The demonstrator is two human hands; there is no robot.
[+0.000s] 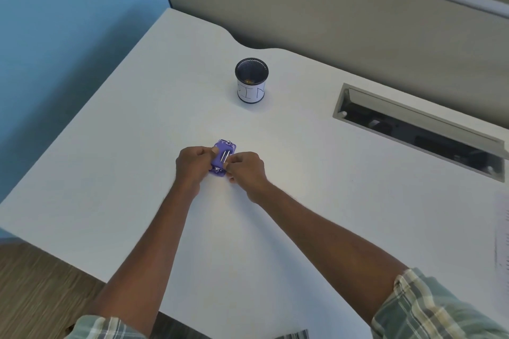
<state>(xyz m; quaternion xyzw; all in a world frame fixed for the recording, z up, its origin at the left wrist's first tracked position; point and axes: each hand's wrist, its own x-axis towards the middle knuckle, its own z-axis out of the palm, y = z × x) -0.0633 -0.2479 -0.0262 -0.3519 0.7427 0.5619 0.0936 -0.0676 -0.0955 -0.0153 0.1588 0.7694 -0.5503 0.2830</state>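
Observation:
A small purple plastic piece (223, 150) with thin metal rods across its top lies on the white desk (137, 146), near the middle. My left hand (192, 166) grips its left side, thumb on the upper surface. My right hand (246, 170) pinches the right side near the rods, and its fingers cover the lower right corner. Both forearms reach in from the bottom of the view.
A black mesh cup (251, 80) with a white paper label stands farther back on the desk. A recessed cable tray (421, 129) with a metal rim opens at the right. A beige partition (330, 16) runs behind. The desk's left edge drops to wood flooring (35, 289).

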